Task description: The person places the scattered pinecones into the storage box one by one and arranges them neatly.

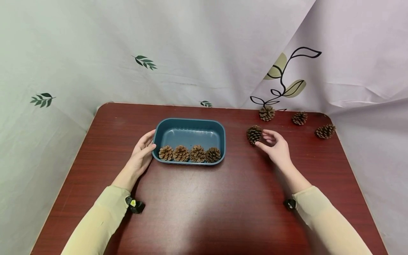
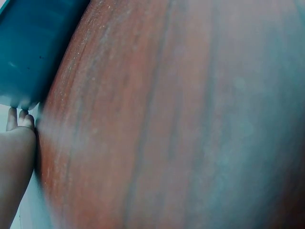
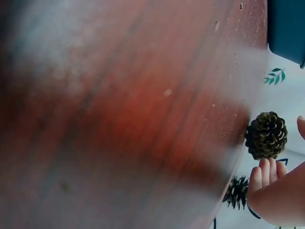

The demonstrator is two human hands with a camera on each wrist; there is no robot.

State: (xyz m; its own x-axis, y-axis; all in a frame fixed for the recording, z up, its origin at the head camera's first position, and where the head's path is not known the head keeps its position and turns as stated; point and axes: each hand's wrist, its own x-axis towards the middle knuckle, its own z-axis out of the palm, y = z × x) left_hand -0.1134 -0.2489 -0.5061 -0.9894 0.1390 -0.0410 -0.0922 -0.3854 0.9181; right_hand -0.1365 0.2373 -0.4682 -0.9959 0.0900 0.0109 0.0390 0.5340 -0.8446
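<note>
Just beyond the right hand [image 1: 276, 146], a dark pine cone [image 1: 254, 134] sits on the reddish-brown bench [image 1: 204, 205], and the hand's thumb and fingertips lie against its near side. The fingers are loosely bent around that side without closing on it, so this grip is apart, only touching the cone; the right wrist view shows the same cone [image 3: 266, 135] just past the fingertips [image 3: 265, 172] at the bench edge. Farther out from that hand, three more cones stand well apart along the far edge: one [image 1: 266, 113] straight beyond the touched cone, a second [image 1: 300, 118] to its right, a third [image 1: 325, 131] near the right corner. Across the bench, the left hand [image 1: 142, 153] rests against the short left wall of a blue tray [image 1: 191, 124], fingers straight and the thumb touching the rim, its grip apart as well. Inside the tray, four cones [image 1: 189, 153] stand in a row along the near wall, each touching its neighbour. Behind the bench hangs a pale cloth [image 1: 191, 53] printed with leaf sprigs.
</note>
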